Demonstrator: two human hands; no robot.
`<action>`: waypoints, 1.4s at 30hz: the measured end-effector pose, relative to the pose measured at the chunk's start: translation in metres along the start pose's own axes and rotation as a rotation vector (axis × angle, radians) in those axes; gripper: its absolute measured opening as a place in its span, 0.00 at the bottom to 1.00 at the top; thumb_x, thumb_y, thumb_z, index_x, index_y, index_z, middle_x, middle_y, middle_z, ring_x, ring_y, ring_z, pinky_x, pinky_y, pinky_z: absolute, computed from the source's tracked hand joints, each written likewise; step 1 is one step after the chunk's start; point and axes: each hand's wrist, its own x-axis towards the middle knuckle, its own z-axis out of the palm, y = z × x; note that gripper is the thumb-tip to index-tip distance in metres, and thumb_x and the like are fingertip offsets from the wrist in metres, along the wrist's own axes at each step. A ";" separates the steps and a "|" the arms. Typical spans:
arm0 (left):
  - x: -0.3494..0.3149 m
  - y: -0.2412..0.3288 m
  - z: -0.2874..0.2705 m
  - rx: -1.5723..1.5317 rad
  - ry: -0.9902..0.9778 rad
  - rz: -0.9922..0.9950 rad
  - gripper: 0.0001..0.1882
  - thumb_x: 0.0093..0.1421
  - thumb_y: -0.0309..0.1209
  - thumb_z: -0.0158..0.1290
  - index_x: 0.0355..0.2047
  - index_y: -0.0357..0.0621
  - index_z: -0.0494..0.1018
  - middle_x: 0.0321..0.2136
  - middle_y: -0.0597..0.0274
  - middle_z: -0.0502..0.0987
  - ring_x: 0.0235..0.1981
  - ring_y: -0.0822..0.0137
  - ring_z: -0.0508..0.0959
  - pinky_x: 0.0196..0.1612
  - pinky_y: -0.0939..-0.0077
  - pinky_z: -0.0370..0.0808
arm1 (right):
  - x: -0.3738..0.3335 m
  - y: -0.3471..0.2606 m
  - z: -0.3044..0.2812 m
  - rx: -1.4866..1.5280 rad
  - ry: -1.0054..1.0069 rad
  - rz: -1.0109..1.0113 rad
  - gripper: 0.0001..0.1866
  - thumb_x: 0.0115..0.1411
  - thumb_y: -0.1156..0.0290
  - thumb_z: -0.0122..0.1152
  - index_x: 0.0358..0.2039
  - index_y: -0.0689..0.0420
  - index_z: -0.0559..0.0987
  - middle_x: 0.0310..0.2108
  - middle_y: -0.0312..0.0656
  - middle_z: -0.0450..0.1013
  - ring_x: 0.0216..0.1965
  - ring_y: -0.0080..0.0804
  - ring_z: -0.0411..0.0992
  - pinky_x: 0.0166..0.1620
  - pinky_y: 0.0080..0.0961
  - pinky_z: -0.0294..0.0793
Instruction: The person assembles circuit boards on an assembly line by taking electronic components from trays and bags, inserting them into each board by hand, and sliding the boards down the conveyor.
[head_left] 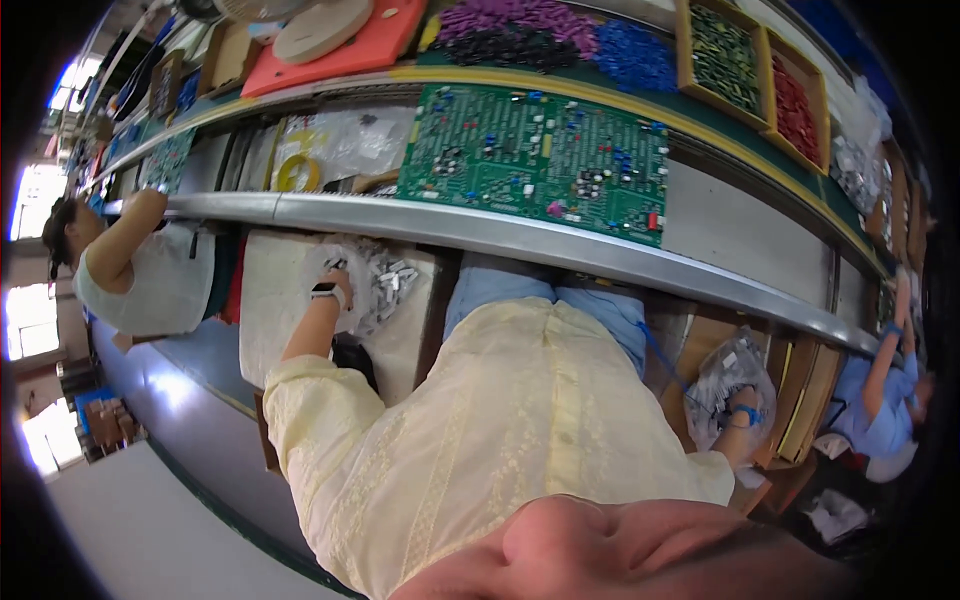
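Left hand (340,277) and right hand (743,398) each at a clear bag of small parts, well apart, on the near side of a metal rail (480,222).
Far left: co-worker in a white top (140,290), arm raised toward the line. Next, left hand, watch at wrist, at the left bag (372,305) on a pale surface; light grey parts (396,280) just right of it. Fingers partly hidden; cannot tell the grip. Centre, beyond rail: green circuit board (550,165), populated, neither hand on it. Then the right bag (735,355), grey parts inside, beside cardboard; right hand, blue wristband, among them. Fingertips obscured, grip unclear. Far right: co-worker in blue (868,398), arms up.
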 end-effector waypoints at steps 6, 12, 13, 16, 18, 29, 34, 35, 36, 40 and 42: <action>0.001 -0.025 0.053 -0.274 0.215 -0.079 0.22 0.45 0.31 0.56 0.42 0.40 0.69 0.42 0.45 0.72 0.45 0.50 0.72 0.45 0.59 0.71 | -0.009 -0.036 -0.026 -0.056 -0.034 -0.038 0.19 0.49 0.59 0.57 0.33 0.64 0.77 0.40 0.57 0.71 0.43 0.51 0.70 0.45 0.37 0.71; -0.068 -0.043 -0.026 -0.681 0.583 0.118 0.15 0.45 0.24 0.51 0.37 0.41 0.72 0.27 0.48 0.76 0.33 0.52 0.77 0.37 0.65 0.73 | 0.002 -0.014 -0.008 0.048 -0.165 0.123 0.19 0.47 0.62 0.61 0.35 0.64 0.77 0.42 0.56 0.71 0.45 0.49 0.69 0.48 0.35 0.70; -0.081 -0.042 -0.038 -0.884 0.635 0.196 0.15 0.47 0.23 0.51 0.38 0.41 0.72 0.27 0.52 0.76 0.32 0.58 0.77 0.35 0.69 0.73 | 0.007 -0.011 -0.005 0.052 -0.165 0.131 0.19 0.47 0.62 0.61 0.35 0.64 0.77 0.42 0.56 0.71 0.45 0.49 0.69 0.48 0.35 0.70; -0.131 -0.004 -0.100 -1.045 0.823 0.385 0.14 0.50 0.21 0.52 0.39 0.40 0.72 0.29 0.58 0.76 0.31 0.67 0.76 0.32 0.75 0.73 | 0.015 -0.005 0.004 0.015 -0.148 0.140 0.18 0.43 0.67 0.63 0.35 0.62 0.77 0.40 0.56 0.72 0.42 0.48 0.71 0.46 0.35 0.71; -0.145 0.027 -0.139 -0.992 0.963 0.491 0.13 0.51 0.21 0.53 0.39 0.39 0.72 0.30 0.61 0.75 0.31 0.70 0.75 0.32 0.78 0.72 | 0.009 -0.007 -0.014 0.068 -0.241 0.144 0.18 0.42 0.67 0.63 0.35 0.63 0.78 0.39 0.56 0.72 0.42 0.48 0.71 0.45 0.35 0.71; -0.112 0.151 -0.256 -0.679 0.726 0.837 0.11 0.52 0.28 0.56 0.35 0.37 0.73 0.25 0.56 0.78 0.25 0.67 0.78 0.30 0.77 0.74 | -0.028 -0.022 -0.051 0.160 -0.172 0.136 0.22 0.41 0.65 0.62 0.37 0.65 0.76 0.42 0.56 0.70 0.45 0.49 0.69 0.46 0.36 0.70; -0.081 0.172 -0.259 -0.835 0.632 1.073 0.10 0.54 0.27 0.54 0.36 0.39 0.74 0.27 0.56 0.77 0.27 0.69 0.78 0.31 0.77 0.73 | -0.038 -0.020 -0.076 0.138 -0.182 0.145 0.22 0.45 0.64 0.57 0.40 0.63 0.74 0.42 0.57 0.70 0.46 0.51 0.68 0.49 0.37 0.68; -0.080 0.174 -0.259 -0.833 0.590 1.041 0.10 0.54 0.27 0.54 0.37 0.40 0.74 0.29 0.56 0.77 0.28 0.69 0.77 0.32 0.78 0.73 | -0.038 -0.024 -0.082 0.142 -0.186 0.158 0.21 0.46 0.64 0.56 0.40 0.63 0.75 0.43 0.57 0.70 0.46 0.50 0.68 0.49 0.37 0.68; -0.080 0.176 -0.258 -0.832 0.587 1.039 0.10 0.54 0.27 0.54 0.37 0.40 0.74 0.29 0.56 0.77 0.28 0.69 0.77 0.32 0.78 0.73 | -0.040 -0.027 -0.088 0.145 -0.190 0.171 0.21 0.47 0.63 0.55 0.40 0.62 0.76 0.44 0.56 0.69 0.47 0.50 0.68 0.49 0.37 0.68; -0.079 0.178 -0.254 -0.636 0.712 1.157 0.08 0.52 0.25 0.53 0.34 0.42 0.74 0.30 0.54 0.75 0.29 0.62 0.76 0.33 0.73 0.73 | -0.037 -0.029 -0.085 0.138 -0.140 0.179 0.20 0.46 0.63 0.55 0.38 0.62 0.77 0.43 0.56 0.70 0.46 0.50 0.69 0.49 0.38 0.68; -0.082 0.180 -0.253 -0.463 0.823 1.244 0.07 0.50 0.25 0.53 0.32 0.42 0.73 0.29 0.52 0.75 0.30 0.53 0.74 0.35 0.66 0.72 | -0.032 -0.024 -0.076 0.140 -0.134 0.147 0.19 0.46 0.63 0.56 0.37 0.62 0.77 0.42 0.56 0.71 0.45 0.50 0.69 0.48 0.38 0.68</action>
